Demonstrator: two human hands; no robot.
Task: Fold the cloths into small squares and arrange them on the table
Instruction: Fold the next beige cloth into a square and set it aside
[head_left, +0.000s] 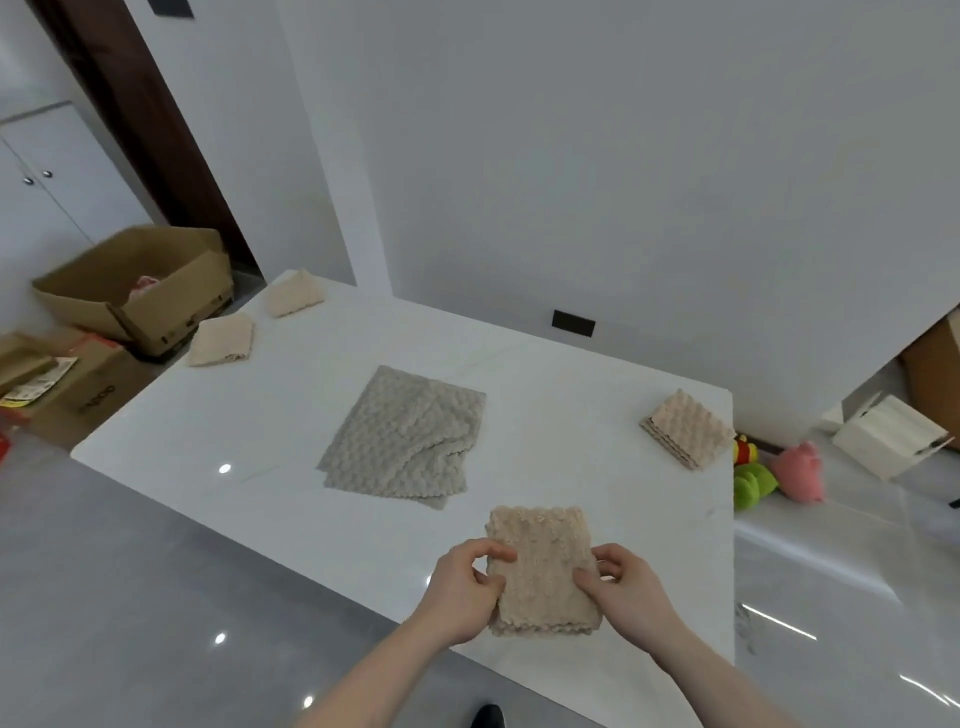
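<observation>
White table (545, 364): glossy top, set against a pale wall, grey floor along its left side.

Open cardboard box (135, 286): on the floor off the far-left corner of the table; something pink inside, not identifiable. Lower cardboard boxes (62, 379) beside it; one carries dark print on its side, too blurred to read, and a printed leaflet lies on top, also unreadable.

Grey cloths (402, 439): loosely stacked flat near the table centre, unfolded, edges not aligned.

Held beige cloth (545, 566): folded, at the near edge of the table. Left hand (462, 592) pinches its left edge, thumb on top; right hand (623, 587) pinches the right edge the same way. Hands apart, cloth between them. Whether its lower end touches the table cannot be told.

Folded beige stack (685, 428): at the far-right corner, several layers.

Two folded beige squares (223, 338) (293, 299): near the far-left corner, apart from each other.

Plush toys (779, 467): green and pink, off the right edge of the table.
</observation>
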